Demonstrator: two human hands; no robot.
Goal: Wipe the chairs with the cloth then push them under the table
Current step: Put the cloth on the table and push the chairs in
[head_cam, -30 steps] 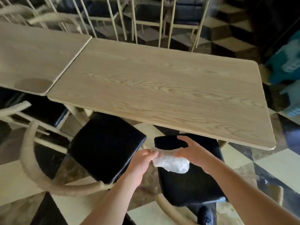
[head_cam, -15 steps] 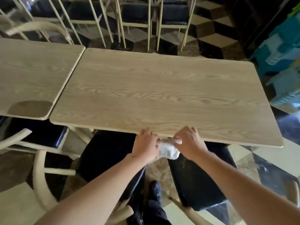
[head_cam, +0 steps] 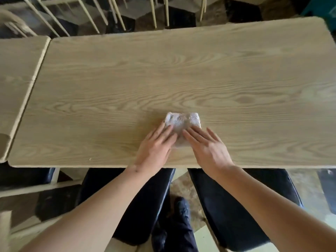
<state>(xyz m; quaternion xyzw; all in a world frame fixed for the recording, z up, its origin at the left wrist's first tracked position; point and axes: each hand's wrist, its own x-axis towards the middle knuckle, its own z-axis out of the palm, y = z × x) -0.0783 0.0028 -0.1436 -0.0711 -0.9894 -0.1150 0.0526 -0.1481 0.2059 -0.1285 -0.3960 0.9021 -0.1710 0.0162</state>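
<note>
A small white cloth lies bunched on the light wooden table, near its front edge. My left hand and my right hand lie flat with straight fingers, their fingertips resting on the near side of the cloth. Two chairs with black cushioned seats, the left chair and the right chair, stand partly under the table's front edge, below my forearms.
A second wooden table adjoins on the left, with another black seat under it. Pale chair legs stand beyond the far edge. My dark shoe stands on the checkered floor between the two chairs.
Both hands lifted the cloth from between the chairs up onto the table and now lie flat on it. The view has shifted forward over the tabletop.
</note>
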